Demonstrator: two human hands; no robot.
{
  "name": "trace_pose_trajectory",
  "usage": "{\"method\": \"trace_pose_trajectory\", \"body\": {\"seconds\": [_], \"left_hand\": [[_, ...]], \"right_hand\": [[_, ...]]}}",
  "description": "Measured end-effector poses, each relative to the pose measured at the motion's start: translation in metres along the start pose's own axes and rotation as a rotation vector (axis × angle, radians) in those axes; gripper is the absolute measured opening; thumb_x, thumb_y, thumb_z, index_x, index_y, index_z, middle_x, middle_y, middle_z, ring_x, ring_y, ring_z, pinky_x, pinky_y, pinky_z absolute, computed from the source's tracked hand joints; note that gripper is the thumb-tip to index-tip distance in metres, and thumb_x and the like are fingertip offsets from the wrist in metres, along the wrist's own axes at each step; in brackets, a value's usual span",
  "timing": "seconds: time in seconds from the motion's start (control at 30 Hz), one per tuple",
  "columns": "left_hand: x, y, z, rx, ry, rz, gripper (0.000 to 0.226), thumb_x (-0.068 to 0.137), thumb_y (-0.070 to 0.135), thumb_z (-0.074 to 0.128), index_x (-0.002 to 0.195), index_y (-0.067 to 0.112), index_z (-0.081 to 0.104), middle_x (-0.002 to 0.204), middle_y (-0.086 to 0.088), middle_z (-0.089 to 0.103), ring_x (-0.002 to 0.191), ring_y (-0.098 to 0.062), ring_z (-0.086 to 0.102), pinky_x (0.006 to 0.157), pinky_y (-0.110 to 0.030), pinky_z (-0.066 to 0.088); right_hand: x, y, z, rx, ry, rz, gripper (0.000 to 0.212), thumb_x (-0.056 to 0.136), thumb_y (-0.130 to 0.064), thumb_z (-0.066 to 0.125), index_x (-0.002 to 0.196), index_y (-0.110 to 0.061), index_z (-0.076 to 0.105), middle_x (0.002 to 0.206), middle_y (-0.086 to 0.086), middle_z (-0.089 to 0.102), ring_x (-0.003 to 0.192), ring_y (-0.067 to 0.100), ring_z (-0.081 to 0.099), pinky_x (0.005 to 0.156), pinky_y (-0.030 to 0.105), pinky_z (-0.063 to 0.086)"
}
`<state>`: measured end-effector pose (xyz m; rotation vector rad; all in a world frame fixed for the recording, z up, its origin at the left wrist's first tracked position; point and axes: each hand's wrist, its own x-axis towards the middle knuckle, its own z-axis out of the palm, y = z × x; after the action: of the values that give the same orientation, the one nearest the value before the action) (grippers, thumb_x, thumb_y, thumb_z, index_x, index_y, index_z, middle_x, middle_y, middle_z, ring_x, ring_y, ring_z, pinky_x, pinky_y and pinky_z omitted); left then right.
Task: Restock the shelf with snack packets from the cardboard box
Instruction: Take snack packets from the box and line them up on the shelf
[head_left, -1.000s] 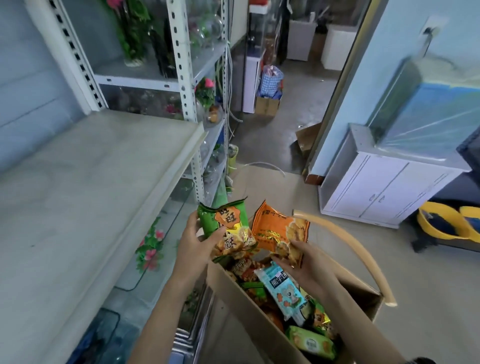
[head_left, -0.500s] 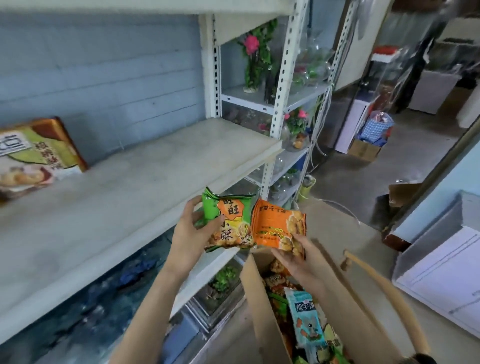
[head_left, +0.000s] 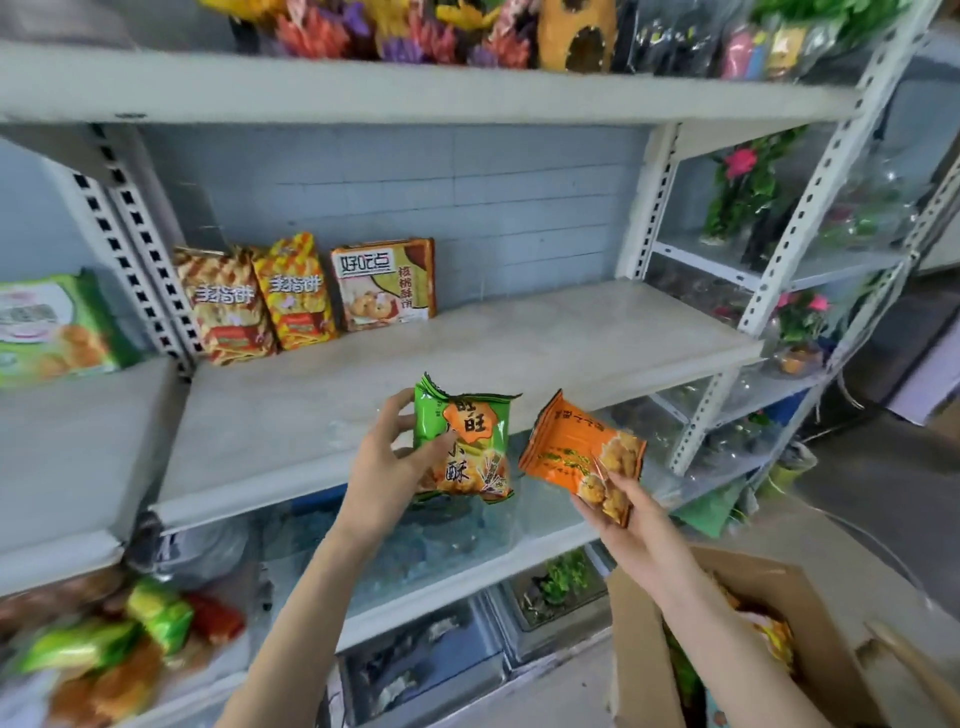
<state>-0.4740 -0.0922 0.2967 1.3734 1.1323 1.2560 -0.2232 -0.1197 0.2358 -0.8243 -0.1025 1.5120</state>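
One grey shelf (head_left: 467, 353) is waiting up and left of the cardboard box (head_left: 639, 649). Before its front edge, the left hand (head_left: 384, 467) is gripping the green packet (head_left: 467, 441) by its side and the right hand (head_left: 623, 514) is pinching the orange packet (head_left: 571, 452) by a corner; both are looking light, crinkly, crushable, best taken at sealed edges.

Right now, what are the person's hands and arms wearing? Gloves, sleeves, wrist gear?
Nothing worn shows. The left hand and right hand are ungloved, with no rings that I can make out. The left forearm and right forearm are uncovered to the frame's bottom edge: no sleeve, watch or band in view.
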Motion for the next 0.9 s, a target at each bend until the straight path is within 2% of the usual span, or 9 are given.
{"method": "trace_pose_trajectory", "body": {"seconds": [0.1,0.2,0.27,0.33,0.4,0.47,0.6,0.77,0.9], "left_hand": [[-0.009,0.003,-0.047,0.012,0.035,0.015,0.048,0.085,0.013,0.068,0.127,0.028,0.049,0.103,-0.001,0.066,0.076,-0.013,0.070,0.057,-0.022,0.054],[-0.020,0.008,-0.101,0.029,0.083,0.016,0.050,0.084,0.017,0.069,0.129,0.027,0.048,0.102,0.000,0.067,0.078,-0.016,0.070,0.059,-0.026,0.056],[-0.031,0.010,-0.137,0.031,0.126,0.021,0.051,0.083,0.017,0.069,0.129,0.029,0.049,0.103,0.000,0.066,0.079,-0.015,0.070,0.060,-0.027,0.056],[-0.044,0.011,-0.171,0.018,0.177,0.035,0.047,0.083,0.014,0.069,0.123,0.033,0.051,0.101,0.001,0.066,0.079,-0.009,0.070,0.059,-0.022,0.055],[-0.058,0.012,-0.201,0.015,0.208,0.036,0.048,0.084,0.012,0.068,0.125,0.029,0.052,0.104,-0.002,0.065,0.084,-0.010,0.069,0.062,-0.021,0.056],[-0.073,0.012,-0.230,0.034,0.224,0.032,0.050,0.084,0.013,0.068,0.129,0.023,0.050,0.104,-0.005,0.066,0.085,-0.016,0.069,0.063,-0.023,0.056],[-0.101,0.016,-0.280,0.039,0.291,0.043,0.047,0.084,0.015,0.069,0.125,0.029,0.052,0.094,0.006,0.069,0.079,-0.012,0.069,0.059,-0.020,0.054],[-0.130,0.015,-0.333,0.043,0.415,0.056,0.047,0.083,0.018,0.069,0.125,0.031,0.052,0.100,0.003,0.067,0.077,-0.013,0.069,0.062,-0.027,0.057],[-0.142,0.010,-0.369,0.013,0.508,0.072,0.040,0.084,0.014,0.068,0.116,0.034,0.055,0.097,0.002,0.068,0.074,-0.011,0.069,0.057,-0.020,0.055]], "right_hand": [[-0.001,0.029,0.026,-0.021,-0.095,-0.059,0.049,0.083,-0.008,0.060,0.130,-0.013,0.051,0.128,0.015,0.059,0.110,0.028,0.060,0.069,0.041,0.059],[-0.008,0.061,0.056,-0.113,-0.160,-0.164,0.066,0.076,-0.007,0.064,0.137,-0.022,0.045,0.132,0.009,0.056,0.111,0.027,0.061,0.074,0.043,0.059],[-0.015,0.083,0.078,-0.213,-0.205,-0.252,0.057,0.078,-0.006,0.064,0.131,-0.024,0.050,0.128,0.005,0.060,0.107,0.024,0.065,0.073,0.043,0.059],[-0.022,0.106,0.097,-0.254,-0.243,-0.307,0.048,0.082,-0.003,0.061,0.125,-0.023,0.053,0.122,0.003,0.063,0.099,0.020,0.069,0.068,0.041,0.059],[-0.029,0.128,0.115,-0.262,-0.284,-0.314,0.050,0.083,-0.002,0.060,0.129,-0.019,0.050,0.120,0.003,0.063,0.095,0.020,0.070,0.067,0.040,0.059],[-0.038,0.151,0.133,-0.296,-0.317,-0.303,0.055,0.082,-0.003,0.060,0.133,-0.018,0.045,0.120,0.005,0.061,0.095,0.020,0.069,0.069,0.041,0.059],[-0.053,0.198,0.161,-0.354,-0.395,-0.284,0.056,0.078,-0.008,0.063,0.130,-0.021,0.047,0.119,0.005,0.064,0.099,0.022,0.068,0.073,0.044,0.059],[-0.060,0.245,0.195,-0.456,-0.490,-0.187,0.049,0.079,-0.008,0.064,0.125,-0.021,0.052,0.113,0.008,0.069,0.102,0.026,0.067,0.071,0.041,0.057],[-0.054,0.279,0.224,-0.530,-0.546,-0.140,0.047,0.077,-0.011,0.067,0.121,-0.023,0.055,0.112,0.008,0.069,0.101,0.028,0.067,0.071,0.042,0.057]]}}
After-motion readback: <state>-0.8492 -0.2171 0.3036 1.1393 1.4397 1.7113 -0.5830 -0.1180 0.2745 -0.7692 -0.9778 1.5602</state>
